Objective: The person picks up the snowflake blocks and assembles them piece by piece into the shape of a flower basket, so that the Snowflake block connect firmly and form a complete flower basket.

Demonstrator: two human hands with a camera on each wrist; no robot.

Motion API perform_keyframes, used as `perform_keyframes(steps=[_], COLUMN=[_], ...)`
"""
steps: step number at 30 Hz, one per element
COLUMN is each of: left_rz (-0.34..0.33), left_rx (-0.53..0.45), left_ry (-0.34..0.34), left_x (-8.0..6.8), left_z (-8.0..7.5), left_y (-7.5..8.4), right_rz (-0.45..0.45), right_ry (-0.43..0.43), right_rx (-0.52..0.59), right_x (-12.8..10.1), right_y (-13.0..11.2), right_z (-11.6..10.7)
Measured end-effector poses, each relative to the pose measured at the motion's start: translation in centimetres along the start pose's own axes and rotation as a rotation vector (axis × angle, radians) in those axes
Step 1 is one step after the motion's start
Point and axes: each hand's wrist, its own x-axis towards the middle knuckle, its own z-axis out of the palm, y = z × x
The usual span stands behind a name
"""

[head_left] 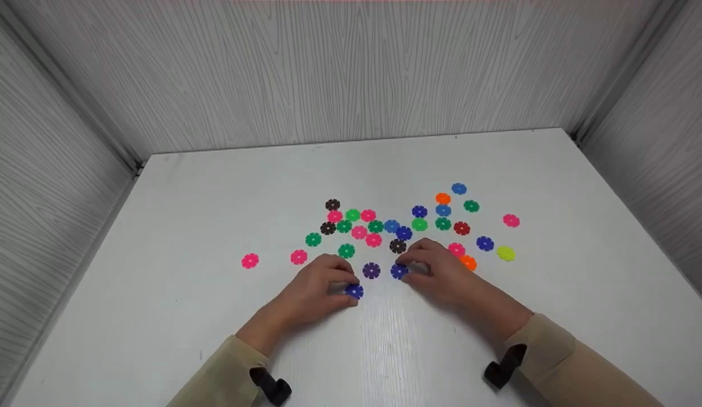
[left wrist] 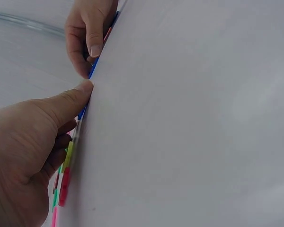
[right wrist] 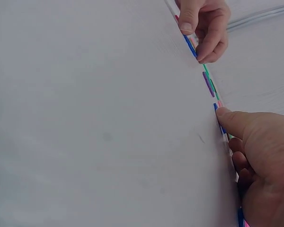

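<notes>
On the white counter (head_left: 158,294), our left hand (head_left: 318,289) pinches one blue disc (head_left: 354,292) and our right hand (head_left: 441,272) a second disc (head_left: 398,272), a gripping step, we judge, whose next move calls for steady pinching.

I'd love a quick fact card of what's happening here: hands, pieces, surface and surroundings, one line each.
Left hand: the left hand pinches a blue notched disc
Right hand: the right hand pinches another blue disc
Between the held discs: a purple disc, touched by neither hand
Farthest left piece: a pink disc, apart from the others
Other disc colours: green, orange, red, black, yellow-green
Surface: white table
Surroundings: grey wood-grain panel behind, similar ones at both sides
Clothing: beige sleeves
</notes>
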Motion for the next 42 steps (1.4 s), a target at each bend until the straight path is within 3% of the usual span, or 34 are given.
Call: perform_keyframes(steps=[6, 13, 15, 18, 21, 26, 32, 42], left_rz=[0.042, 0.071, 0.056, -0.005, -0.101, -0.210, -0.214, -0.215], left_rx=[0.049, 0.242, 0.253, 0.156, -0.027, -0.311, -0.528, -0.655], left_ry=[0.007, 0.045, 0.047, 0.029, 0.015, 0.062, 0.114, 0.125], left_x=[0.2, 0.4, 0.6, 0.7, 0.5, 0.3, 0.3, 0.1], left_z=[0.3, 0.8, 0.9, 1.0, 1.1, 1.1, 1.2, 1.5], left_y=[0.1, 1.0, 1.3, 1.7, 1.9, 2.7, 4.2, 5.4], right_rz=[0.025, 0.056, 0.059, 0.044, 0.014, -0.021, -0.072, -0.146], right_ry=[-0.031, -0.037, -0.043, -0.049, -0.050, -0.023, 0.036, 0.068], right_rx=[0.009, 0.063, 0.065, 0.064, 0.078, 0.189, 0.275, 0.303], right_x=[0.2, 0.0, 0.0, -0.2, -0.6, -1.6, -2.7, -3.5], right_y=[-0.2, -0.3, -0.4, -0.4, -0.6, -1.7, -3.2, -3.2], right_z=[0.1, 0.3, 0.2, 0.1, -0.1, -0.4, -0.6, -0.2])
